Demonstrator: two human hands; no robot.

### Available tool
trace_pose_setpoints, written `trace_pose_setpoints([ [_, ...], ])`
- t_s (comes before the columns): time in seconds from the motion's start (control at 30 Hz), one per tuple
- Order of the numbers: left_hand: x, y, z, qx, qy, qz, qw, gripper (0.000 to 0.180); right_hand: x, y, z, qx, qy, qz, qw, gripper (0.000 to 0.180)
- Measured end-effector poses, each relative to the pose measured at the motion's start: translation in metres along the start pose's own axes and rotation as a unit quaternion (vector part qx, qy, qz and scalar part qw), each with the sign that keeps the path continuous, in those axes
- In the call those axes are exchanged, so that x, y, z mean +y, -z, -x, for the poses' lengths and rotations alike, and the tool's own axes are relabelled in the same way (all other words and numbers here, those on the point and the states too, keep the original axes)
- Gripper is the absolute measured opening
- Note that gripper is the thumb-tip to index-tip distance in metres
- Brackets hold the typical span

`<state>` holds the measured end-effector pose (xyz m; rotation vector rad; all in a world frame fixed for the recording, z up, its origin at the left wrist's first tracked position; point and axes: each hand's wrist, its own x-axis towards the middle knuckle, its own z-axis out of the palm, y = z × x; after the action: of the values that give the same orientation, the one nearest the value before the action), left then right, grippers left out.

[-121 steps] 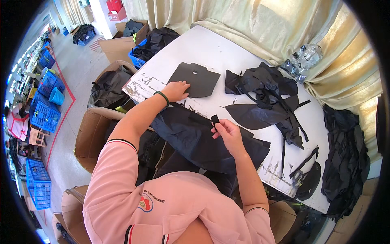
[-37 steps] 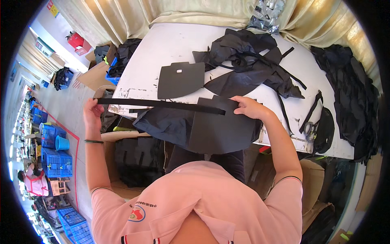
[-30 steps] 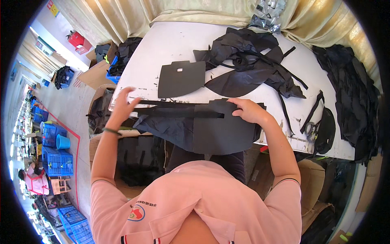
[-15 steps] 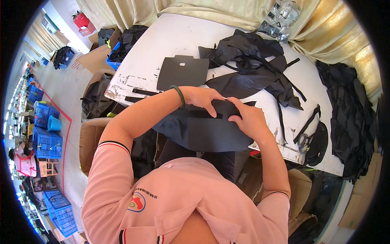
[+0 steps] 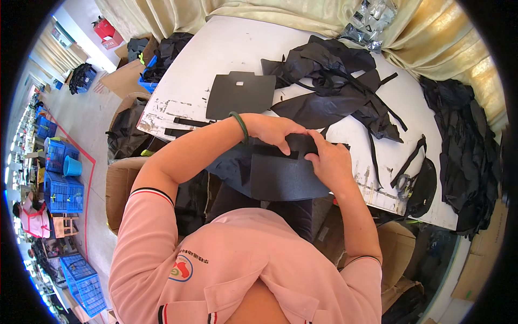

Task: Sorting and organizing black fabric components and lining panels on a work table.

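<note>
A black fabric piece with a stiff panel (image 5: pixel 288 178) hangs over the near edge of the white table. My left hand (image 5: pixel 275 131) pinches its upper edge, the thumb on the near side. Close beside it, my right hand (image 5: pixel 329 159) grips the same edge, thumb and forefinger pressed on the cloth. The fingers behind the fabric are hidden. Beyond my left hand lies a flat black template-like panel (image 5: pixel 241 97) with a small rectangular hole. A heap of black fabric with straps (image 5: pixel 334 75) spreads over the table's far side.
Scissors (image 5: pixel 403 186) lie beside a small black pouch (image 5: pixel 423 189) at the table's right. Black fabric pieces (image 5: pixel 467 156) are stacked at the right edge. Cardboard boxes (image 5: pixel 124 181) stand below the table. Black strips (image 5: pixel 189 123) lie near my left forearm. Blue crates (image 5: pixel 63 189) line the left.
My right hand has shifted slightly right and down along the fabric's edge. The panel's right side has drawn in a little, and both hands still hold it.
</note>
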<state>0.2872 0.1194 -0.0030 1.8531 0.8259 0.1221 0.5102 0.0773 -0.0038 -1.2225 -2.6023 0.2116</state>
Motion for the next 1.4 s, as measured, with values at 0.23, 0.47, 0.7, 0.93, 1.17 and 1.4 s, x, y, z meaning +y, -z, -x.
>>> trace_pose_setpoints([
  [0.23,-0.013,-0.06,0.015,0.215,-0.123,-0.365,0.897,0.069,0.026,-0.018,0.002,-0.038,-0.11,-0.012,0.993,0.049],
  [0.47,-0.064,-0.118,0.028,0.142,-0.09,-0.395,0.903,0.091,0.074,-0.038,-0.056,0.121,-0.024,-0.074,0.99,0.03],
  [0.7,-0.063,-0.119,0.031,0.133,-0.07,-0.373,0.916,0.092,0.05,-0.102,-0.122,-0.04,-0.073,0.061,0.995,0.038],
  [0.93,-0.064,-0.103,0.031,0.208,-0.103,-0.19,0.954,0.077,0.072,-0.088,-0.138,0.025,-0.02,-0.046,0.998,0.016],
  [1.17,-0.024,-0.004,0.017,0.493,-0.177,0.11,0.845,0.077,-0.036,0.128,-0.137,0.04,0.14,-0.354,0.924,0.011],
  [1.4,0.042,0.022,0.028,0.529,-0.237,0.17,0.796,0.033,-0.09,0.212,-0.116,0.192,0.221,-0.4,0.868,0.016],
])
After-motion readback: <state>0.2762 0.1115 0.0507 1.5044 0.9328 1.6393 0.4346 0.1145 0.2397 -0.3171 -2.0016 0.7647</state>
